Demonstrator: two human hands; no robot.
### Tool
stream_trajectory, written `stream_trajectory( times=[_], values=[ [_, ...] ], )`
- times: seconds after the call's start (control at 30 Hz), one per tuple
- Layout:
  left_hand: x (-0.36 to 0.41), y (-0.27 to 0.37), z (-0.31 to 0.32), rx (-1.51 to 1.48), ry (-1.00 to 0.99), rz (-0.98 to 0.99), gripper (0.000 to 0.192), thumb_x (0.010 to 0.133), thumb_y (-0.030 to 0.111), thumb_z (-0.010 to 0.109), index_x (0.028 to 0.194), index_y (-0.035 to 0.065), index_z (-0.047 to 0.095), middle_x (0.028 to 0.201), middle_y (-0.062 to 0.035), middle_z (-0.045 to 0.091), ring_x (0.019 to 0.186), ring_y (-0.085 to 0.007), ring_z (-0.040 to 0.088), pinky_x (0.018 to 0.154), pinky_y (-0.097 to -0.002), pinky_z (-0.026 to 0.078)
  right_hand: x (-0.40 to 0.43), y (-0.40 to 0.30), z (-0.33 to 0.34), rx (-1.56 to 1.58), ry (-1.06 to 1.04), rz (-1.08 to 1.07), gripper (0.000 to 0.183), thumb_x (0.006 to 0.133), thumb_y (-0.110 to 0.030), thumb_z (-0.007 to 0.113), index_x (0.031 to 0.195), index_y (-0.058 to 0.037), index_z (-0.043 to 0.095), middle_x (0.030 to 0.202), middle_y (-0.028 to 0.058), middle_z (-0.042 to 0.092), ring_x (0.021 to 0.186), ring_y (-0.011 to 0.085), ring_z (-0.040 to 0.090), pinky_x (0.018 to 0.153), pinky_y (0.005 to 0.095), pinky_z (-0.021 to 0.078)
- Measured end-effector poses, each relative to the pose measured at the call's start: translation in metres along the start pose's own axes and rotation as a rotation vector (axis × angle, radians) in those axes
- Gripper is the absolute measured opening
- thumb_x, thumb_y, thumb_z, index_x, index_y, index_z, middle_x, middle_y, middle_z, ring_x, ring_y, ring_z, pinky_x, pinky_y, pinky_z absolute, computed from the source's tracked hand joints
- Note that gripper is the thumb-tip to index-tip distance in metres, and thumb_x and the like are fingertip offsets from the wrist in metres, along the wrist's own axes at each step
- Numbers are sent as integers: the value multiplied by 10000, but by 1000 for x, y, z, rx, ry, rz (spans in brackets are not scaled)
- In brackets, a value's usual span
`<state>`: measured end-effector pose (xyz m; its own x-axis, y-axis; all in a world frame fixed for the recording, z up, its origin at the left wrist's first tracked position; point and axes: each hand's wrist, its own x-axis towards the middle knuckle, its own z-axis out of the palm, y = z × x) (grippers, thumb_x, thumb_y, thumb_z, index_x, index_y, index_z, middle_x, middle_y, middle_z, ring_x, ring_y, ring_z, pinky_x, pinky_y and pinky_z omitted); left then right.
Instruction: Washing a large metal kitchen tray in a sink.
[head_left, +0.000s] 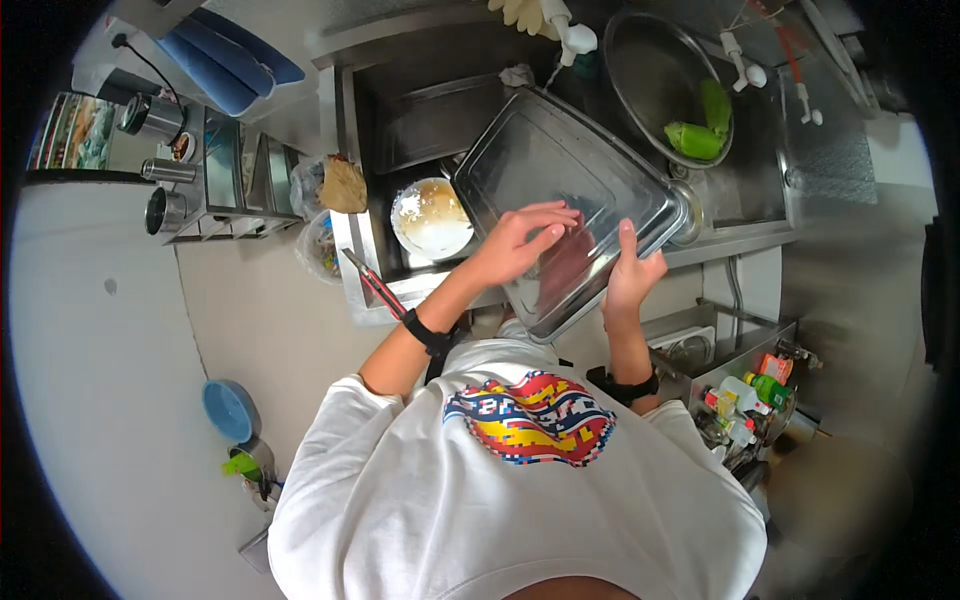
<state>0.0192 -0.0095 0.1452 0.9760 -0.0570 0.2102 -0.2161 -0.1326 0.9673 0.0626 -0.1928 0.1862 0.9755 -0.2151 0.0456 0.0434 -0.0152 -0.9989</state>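
A large rectangular metal pan (525, 157) is held tilted over the sink, one corner pointing towards my body. My right hand (634, 274) grips its right side, the thumb lying over the rim. Inside the pan, my left hand (525, 244) rests its fingers on or just above the shiny base, where a reddish reflection shows; contact cannot be told for certain. Beyond the pan's far corner a white faucet (577, 41) lets down a thin stream of water. Left of the pan, a round white bowl (433, 219) with whitish and tan residue sits in the sink.
An oval metal basin (637, 82) with green vegetables (694, 140) stands at the sink's right. A red-and-black knife-like tool (379, 291) lies at the sink's left front rim. Bottles (769, 390) crowd a lower right shelf. A metal rack (225, 214) stands left; a blue basin (229, 410) is lower left.
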Motion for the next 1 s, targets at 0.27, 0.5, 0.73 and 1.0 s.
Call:
stream_trajectory(
  times=[0.27,0.5,0.73,1.0],
  values=[
    [-44,10,-13,222,287,-204,382,970,239,576,1278,16,606,1347,-203,587,1237,-355,575,1024,-376,449,-16,-23,50,-38,-81,5,142,888,-124,738,853,-20,648,797,-40,606,713,64,495,650,248,408],
    [-84,18,-38,120,429,-235,405,979,256,568,1300,11,588,1269,-212,631,1148,-333,631,982,-350,466,-41,-47,108,-100,-292,-51,165,879,-133,752,860,-5,649,790,-38,618,708,54,515,644,246,426],
    [-86,37,-61,-67,656,-219,437,1031,318,492,1342,16,553,1238,-167,648,1077,-252,640,928,-326,488,-49,-99,167,-114,-555,-293,193,854,-151,751,864,2,633,735,16,626,668,83,536,618,274,445],
    [-103,54,-98,-943,509,-309,979,897,814,281,1504,46,297,1266,-162,605,1167,-264,569,957,-493,465,-90,-96,169,-436,-999,-512,290,876,-210,679,956,25,528,699,250,637,705,436,665,599,494,518]
  ],
)
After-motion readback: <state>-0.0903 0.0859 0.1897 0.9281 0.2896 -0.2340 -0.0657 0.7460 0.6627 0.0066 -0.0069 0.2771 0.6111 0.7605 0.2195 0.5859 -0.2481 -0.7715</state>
